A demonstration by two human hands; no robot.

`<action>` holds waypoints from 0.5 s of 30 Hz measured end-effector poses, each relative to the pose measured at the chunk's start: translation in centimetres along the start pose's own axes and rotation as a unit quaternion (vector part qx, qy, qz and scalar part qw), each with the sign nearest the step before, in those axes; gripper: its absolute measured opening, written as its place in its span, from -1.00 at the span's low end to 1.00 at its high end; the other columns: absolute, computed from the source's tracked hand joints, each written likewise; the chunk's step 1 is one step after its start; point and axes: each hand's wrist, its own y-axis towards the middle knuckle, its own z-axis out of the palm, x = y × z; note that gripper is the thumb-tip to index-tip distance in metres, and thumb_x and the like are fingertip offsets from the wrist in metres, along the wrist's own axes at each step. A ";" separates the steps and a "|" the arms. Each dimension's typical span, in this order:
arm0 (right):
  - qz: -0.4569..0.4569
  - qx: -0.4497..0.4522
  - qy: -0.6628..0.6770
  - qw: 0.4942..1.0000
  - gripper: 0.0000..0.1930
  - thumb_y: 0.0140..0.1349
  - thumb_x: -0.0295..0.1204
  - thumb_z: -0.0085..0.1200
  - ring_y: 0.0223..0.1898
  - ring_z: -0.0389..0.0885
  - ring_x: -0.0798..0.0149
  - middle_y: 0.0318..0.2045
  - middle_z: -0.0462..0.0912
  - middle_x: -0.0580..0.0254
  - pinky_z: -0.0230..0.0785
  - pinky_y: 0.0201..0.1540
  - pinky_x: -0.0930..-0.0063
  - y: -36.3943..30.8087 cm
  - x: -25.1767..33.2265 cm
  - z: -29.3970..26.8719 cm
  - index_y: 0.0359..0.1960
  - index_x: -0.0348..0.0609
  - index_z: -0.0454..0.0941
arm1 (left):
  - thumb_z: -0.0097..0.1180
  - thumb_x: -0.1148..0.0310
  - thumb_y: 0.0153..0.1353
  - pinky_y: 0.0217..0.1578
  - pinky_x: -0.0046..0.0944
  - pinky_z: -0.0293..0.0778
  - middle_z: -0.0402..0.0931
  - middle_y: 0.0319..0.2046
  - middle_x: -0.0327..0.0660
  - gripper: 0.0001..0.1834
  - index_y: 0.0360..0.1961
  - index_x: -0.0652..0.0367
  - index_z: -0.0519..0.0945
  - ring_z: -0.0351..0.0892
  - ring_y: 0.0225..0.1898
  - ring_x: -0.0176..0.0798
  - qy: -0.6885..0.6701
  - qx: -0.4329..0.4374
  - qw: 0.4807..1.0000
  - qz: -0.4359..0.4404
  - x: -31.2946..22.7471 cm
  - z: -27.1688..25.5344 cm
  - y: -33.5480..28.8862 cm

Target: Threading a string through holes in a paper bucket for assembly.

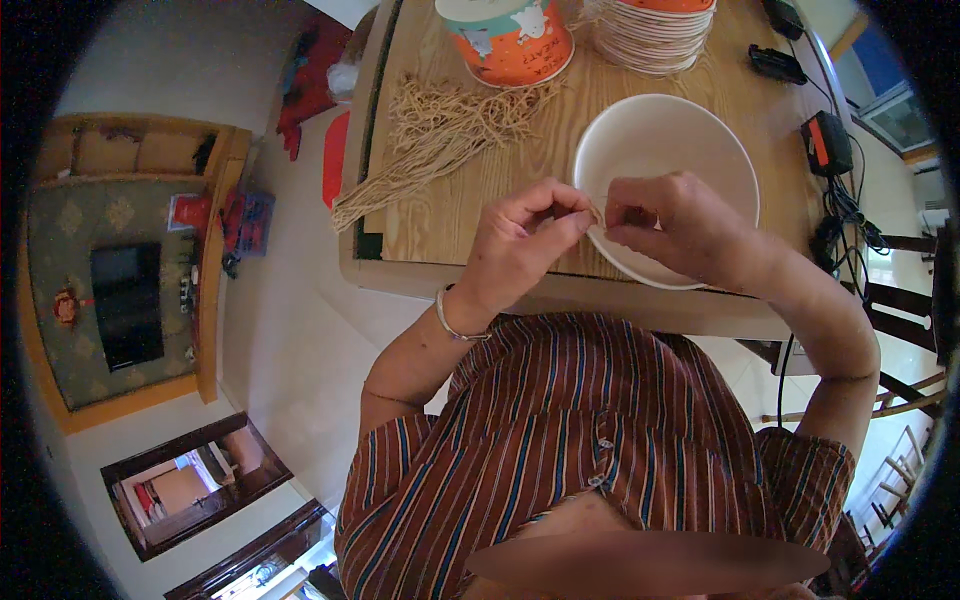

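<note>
Tan fibre, a short thin strand [596, 213], is pinched between both hands just above the near rim of the white bowl [665, 150], which sits at the near right edge of the wooden table [450, 200]. The left hand [525, 240] closes thumb and forefinger narrowly on one end, and the right hand [665, 222] does the same on the other, with its remaining fingers curled in.

To work the strand well, I judge the pinch should stay at the fingertips and close to the middle, with both hands kept over the bowl so anything dropped lands inside.

Towards the far left of the table lies a loose bundle of the same pale strands [440, 135], its tail trailing to the left edge. Behind it stand an orange printed tub [510, 40] and a stack of ribbed paper bowls [655, 35], both cut off at the top of the view.

The strand is too small to tell whether it is being split, twisted or peeled, and the fingers hide most of it. Whether the bowl holds anything under the right hand cannot be made out.
</note>
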 end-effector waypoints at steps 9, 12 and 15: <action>-0.066 -0.082 0.039 0.994 -0.76 0.14 -0.56 0.20 -0.44 0.53 0.35 -0.46 0.54 0.22 0.42 -0.35 0.45 -0.1 0.6 0.8 -0.20 -0.25 0.40 | 0.12 0.54 0.25 -0.30 -0.47 0.44 0.55 -0.38 -0.35 -0.92 -0.24 0.25 0.60 0.48 -0.34 -0.51 0.039 0.004 0.998 0.043 0.9 -0.2 0.2; -0.066 -0.112 0.028 0.991 -0.80 0.16 -0.55 0.18 -0.44 0.54 0.32 -0.46 0.54 0.16 0.41 -0.35 0.43 0.0 0.5 1.0 -0.22 -0.25 0.42 | 0.15 0.53 0.21 -0.28 -0.47 0.39 0.54 -0.38 -0.36 -0.92 -0.26 0.25 0.61 0.45 -0.33 -0.52 0.028 0.000 0.999 0.032 0.5 -0.1 0.2; -0.100 -0.116 -0.007 0.988 -0.82 0.21 -0.42 0.12 -0.39 0.61 -0.14 -0.50 0.60 -0.07 0.45 -0.35 0.10 0.0 0.3 1.0 -0.24 -0.21 0.42 | 0.18 0.53 0.17 -0.27 -0.47 0.34 0.54 -0.40 -0.37 -0.91 -0.29 0.25 0.62 0.42 -0.32 -0.53 0.028 -0.005 0.999 0.024 0.2 -0.1 0.2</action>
